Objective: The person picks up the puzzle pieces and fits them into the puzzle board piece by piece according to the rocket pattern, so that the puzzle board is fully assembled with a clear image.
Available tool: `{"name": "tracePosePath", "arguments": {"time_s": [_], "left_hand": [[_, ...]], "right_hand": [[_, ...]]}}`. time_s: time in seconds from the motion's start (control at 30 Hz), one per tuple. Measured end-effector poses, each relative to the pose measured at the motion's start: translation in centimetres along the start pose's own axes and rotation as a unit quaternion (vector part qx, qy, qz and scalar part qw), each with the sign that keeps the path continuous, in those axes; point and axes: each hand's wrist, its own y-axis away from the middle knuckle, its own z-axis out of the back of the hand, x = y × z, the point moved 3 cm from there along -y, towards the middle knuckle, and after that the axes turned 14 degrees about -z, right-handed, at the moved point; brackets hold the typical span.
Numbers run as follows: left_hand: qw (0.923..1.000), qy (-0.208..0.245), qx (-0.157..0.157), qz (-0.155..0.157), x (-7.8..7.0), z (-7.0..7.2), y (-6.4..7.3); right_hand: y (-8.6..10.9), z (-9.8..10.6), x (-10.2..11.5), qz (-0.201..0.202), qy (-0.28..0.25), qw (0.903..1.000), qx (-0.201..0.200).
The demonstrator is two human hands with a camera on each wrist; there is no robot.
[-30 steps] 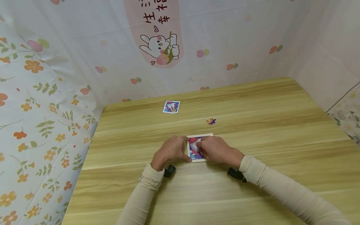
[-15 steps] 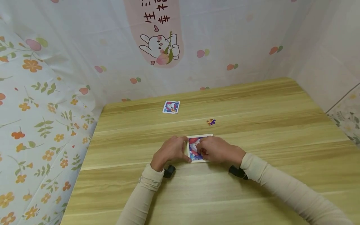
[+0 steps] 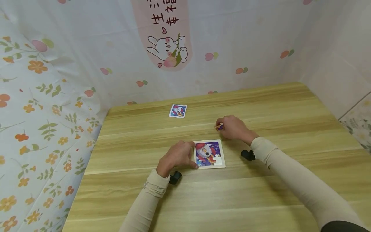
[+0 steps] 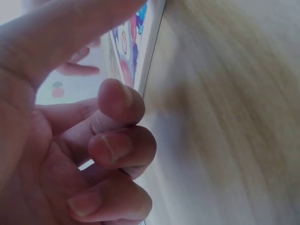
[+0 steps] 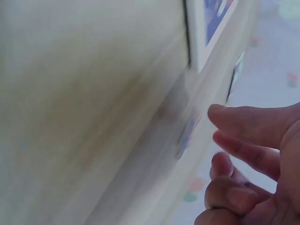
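A small jigsaw puzzle in a white frame (image 3: pixel 222 153) lies on the table, with a bare white patch (image 3: pixel 218 161) at its lower right corner. My left hand (image 3: pixel 177 156) grips the frame's left side, thumb at the near corner and index finger at the far one; its other fingers (image 4: pixel 123 145) are bent in beside the frame. Beyond the frame, my right hand (image 3: pixel 234 128) is over a loose orange and purple jigsaw piece (image 3: pixel 218 127). The right wrist view has that piece flat on the wood, with a small gap to the thumb and index fingertips.
Farther back on the wooden table (image 3: pixel 139 138) lies a printed picture card (image 3: pixel 178 111) with a similar design. A patterned cloth (image 3: pixel 121 64) hangs behind the table, and a floral cloth (image 3: pixel 43 145) hangs along its left.
My right hand has left the framed puzzle and moved away from me to the loose piece, uncovering the frame's right side. The left hand stays at the frame.
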Motion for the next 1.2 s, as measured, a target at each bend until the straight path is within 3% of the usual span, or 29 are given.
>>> {"name": "tracePosePath", "arguments": {"time_s": [0.13, 0.37, 0.8, 1.2], "left_hand": [[0.9999, -0.010, 0.005, -0.004, -0.2, 0.1, 0.0], [0.9999, -0.008, 0.011, 0.008, -0.2, 0.1, 0.1], [0.9997, -0.019, 0.010, 0.009, -0.1, 0.0, 0.0], [0.9999, -0.003, 0.005, 0.013, -0.1, 0.0, 0.1]], "right_hand": [[-1.2, -0.2, -0.9, -0.026, 0.019, 0.9995, 0.007], [-1.8, -0.4, -1.4, -0.033, 0.009, 0.9993, 0.018], [-2.7, -0.9, -2.4, -0.028, -0.087, 0.9947, 0.047], [-2.0, -0.4, -3.1, -0.022, -0.242, 0.9634, 0.112]]}}
